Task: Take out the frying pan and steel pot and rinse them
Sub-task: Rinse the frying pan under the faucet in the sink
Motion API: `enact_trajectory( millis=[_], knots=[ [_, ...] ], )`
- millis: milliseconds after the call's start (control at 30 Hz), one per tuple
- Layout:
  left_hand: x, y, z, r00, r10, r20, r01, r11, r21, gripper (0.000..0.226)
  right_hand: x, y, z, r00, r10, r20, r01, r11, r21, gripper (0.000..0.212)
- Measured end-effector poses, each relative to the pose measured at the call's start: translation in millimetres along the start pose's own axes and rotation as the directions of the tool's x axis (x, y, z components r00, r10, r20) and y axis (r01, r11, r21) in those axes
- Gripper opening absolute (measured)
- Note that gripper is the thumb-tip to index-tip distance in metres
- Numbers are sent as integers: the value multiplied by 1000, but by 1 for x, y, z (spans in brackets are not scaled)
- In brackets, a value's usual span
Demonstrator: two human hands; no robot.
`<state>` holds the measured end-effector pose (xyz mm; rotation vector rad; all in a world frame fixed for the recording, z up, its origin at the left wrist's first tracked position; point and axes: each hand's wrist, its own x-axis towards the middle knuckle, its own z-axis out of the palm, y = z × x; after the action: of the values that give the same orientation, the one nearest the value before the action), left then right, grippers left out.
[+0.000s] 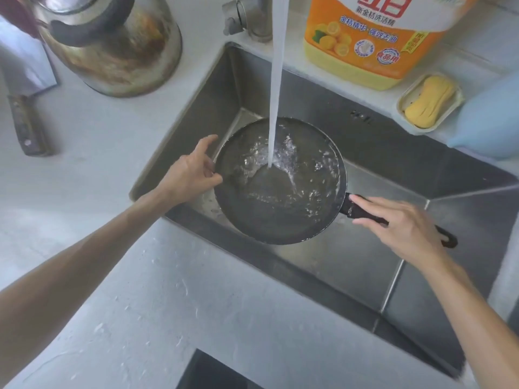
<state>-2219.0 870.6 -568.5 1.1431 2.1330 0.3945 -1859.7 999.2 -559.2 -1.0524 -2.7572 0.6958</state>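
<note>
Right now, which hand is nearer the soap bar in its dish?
The right hand. It grips the frying pan handle, below the soap bar. The left hand holds the pan's far rim, across the sink.

Soft, even daylight, faint shadows, mild glare on the sink (365, 265) steel, wide-angle bending at the edges, kettle (112, 43) slightly blurred

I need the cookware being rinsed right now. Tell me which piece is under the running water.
The frying pan, the dark flat one in the sink; the stream lands in it. The steel kettle stands dry on the counter.
</note>
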Motion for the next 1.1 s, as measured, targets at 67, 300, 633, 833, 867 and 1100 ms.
enact_trajectory(
  millis=[67,300,633,833,867,1100],
  knots=[
    [7,-1,6,999,-35,-9,34,999,-40,74,5,4,-7,995,-78,-68,69,989,-129,40],
    [23,8,9,997,-63,-55,59,997,-58,22,22,3,-17,963,-87,-256,17,965,-261,51],
    [30,21,-4,959,106,-263,-134,987,-91,23,42,4,-17,945,319,72,-319,948,-11,44],
    [37,19,-9,924,158,-349,-225,961,-160,13,30,4,-8,905,266,333,-395,817,420,51],
    [37,20,-10,913,172,-369,-250,952,-177,11,27,7,-4,904,252,346,-404,770,494,54],
    [43,8,-14,899,241,-365,-329,923,-201,18,11,5,12,938,212,276,-347,565,748,60]
  ],
)
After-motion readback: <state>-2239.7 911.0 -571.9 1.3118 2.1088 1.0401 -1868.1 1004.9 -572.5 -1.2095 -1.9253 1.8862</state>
